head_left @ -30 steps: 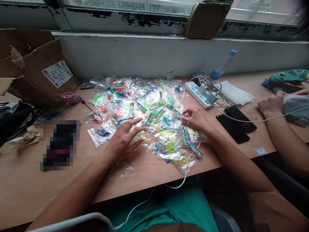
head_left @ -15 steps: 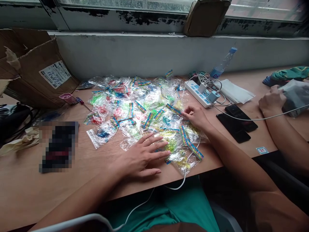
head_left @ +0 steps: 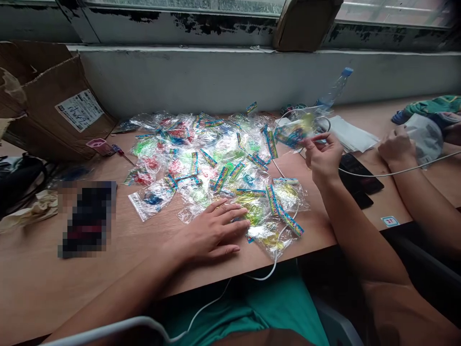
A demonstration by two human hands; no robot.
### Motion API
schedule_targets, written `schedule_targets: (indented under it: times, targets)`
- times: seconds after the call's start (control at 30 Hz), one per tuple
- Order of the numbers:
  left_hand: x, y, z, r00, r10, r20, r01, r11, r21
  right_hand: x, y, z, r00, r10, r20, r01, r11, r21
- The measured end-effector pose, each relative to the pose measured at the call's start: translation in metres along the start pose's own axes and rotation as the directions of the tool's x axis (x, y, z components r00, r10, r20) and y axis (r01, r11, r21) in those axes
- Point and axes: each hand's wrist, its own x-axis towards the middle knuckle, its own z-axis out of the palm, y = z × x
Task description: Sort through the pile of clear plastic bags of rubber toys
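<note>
Many small clear plastic bags [head_left: 200,192] with bright printed header strips lie heaped on the table, holding red, green, blue and yellow pieces I cannot make out. My left hand [head_left: 216,230] lies flat with its fingers spread, the fingertips touching the near edge of the heap beside a bag with yellow-green contents [head_left: 255,211]. Raised over the heap's right side, my right hand [head_left: 324,154] pinches a plastic bag [head_left: 297,127] with yellow contents and a colourful strip. That bag is blurred and partly covers the power strip and cables behind it.
Left stand a cardboard box [head_left: 61,110], a screwdriver [head_left: 122,154] and a pixelated dark item [head_left: 88,218]. To the right are a water bottle [head_left: 334,91], white sheets [head_left: 355,134], dark phones [head_left: 362,175] and a white cable [head_left: 396,174]. Another person's hand [head_left: 398,144] is beside a plastic bag.
My right hand has lifted a bag from the heap, moving up and to the right. My left hand stays put. At the far right, the other person's hand has shifted slightly left.
</note>
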Motion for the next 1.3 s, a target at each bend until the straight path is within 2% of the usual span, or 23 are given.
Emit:
schedule_targets:
  times: [0.03,0.07,0.1,0.17,0.23,0.27,0.33,0.4,0.5,0.67,0.83,0.9,1.03,1.13,1.2,1.3]
  targets:
    - [0.0,-0.001,0.001,1.0,0.004,-0.001,-0.004,1.0,0.01,-0.001,-0.007,-0.004,0.994,0.015,-0.104,-0.003,0.993,0.116]
    - [0.0,-0.001,0.001,1.0,0.009,-0.007,-0.009,1.0,0.021,-0.003,-0.015,-0.007,0.989,0.029,-0.144,0.003,0.977,0.214]
    - [0.0,-0.002,0.001,1.0,0.014,-0.02,-0.013,0.999,0.035,-0.006,-0.023,-0.009,0.991,0.033,-0.129,0.006,0.957,0.291]
    - [-0.001,-0.003,0.0,0.998,0.013,-0.066,-0.009,0.998,0.069,-0.015,-0.037,-0.011,0.999,0.035,0.0,-0.033,0.925,0.379]
    - [-0.002,-0.004,-0.001,0.991,0.006,-0.136,0.008,0.995,0.103,-0.028,-0.048,-0.007,0.977,0.058,0.205,-0.135,0.914,0.382]
    - [-0.002,-0.004,-0.003,0.984,0.004,-0.177,0.017,0.993,0.119,-0.035,-0.052,-0.003,0.945,0.086,0.317,-0.203,0.912,0.356]
    - [-0.003,-0.003,-0.005,0.971,0.004,-0.241,0.032,0.988,0.149,-0.05,-0.058,0.008,0.849,0.125,0.513,-0.311,0.904,0.294]
    - [-0.003,-0.002,-0.006,0.959,0.007,-0.284,0.045,0.984,0.174,-0.064,-0.063,0.02,0.78,0.126,0.613,-0.347,0.902,0.256]
    - [-0.003,-0.003,-0.005,0.946,0.003,-0.325,0.051,0.986,0.159,-0.078,-0.064,0.036,0.766,0.087,0.637,-0.311,0.918,0.248]
    - [-0.006,-0.009,-0.001,0.899,-0.068,-0.434,0.047,0.997,-0.059,-0.085,-0.054,0.048,0.816,0.06,0.575,-0.281,0.911,0.303]
    - [-0.005,-0.009,-0.006,0.951,-0.074,-0.3,0.06,0.997,-0.054,-0.091,-0.053,0.051,0.798,0.019,0.602,-0.263,0.911,0.319]
    - [-0.005,-0.009,-0.007,0.946,-0.099,-0.309,0.079,0.994,-0.077,-0.092,-0.054,0.051,0.79,0.002,0.613,-0.257,0.909,0.327]
    - [-0.005,-0.011,-0.007,0.886,-0.196,-0.42,0.118,0.972,-0.204,-0.091,-0.051,0.051,0.798,-0.008,0.602,-0.261,0.897,0.357]
    - [-0.004,-0.012,-0.009,0.822,-0.277,-0.497,0.109,0.934,-0.34,-0.09,-0.048,0.052,0.779,-0.002,0.627,-0.27,0.902,0.338]
    - [-0.003,-0.012,-0.011,0.782,-0.353,-0.513,0.109,0.889,-0.445,-0.089,-0.047,0.053,0.776,-0.011,0.631,-0.252,0.911,0.326]
    - [-0.002,-0.011,-0.013,0.721,-0.46,-0.518,0.122,0.82,-0.559,-0.088,-0.047,0.053,0.797,-0.038,0.603,-0.208,0.92,0.333]
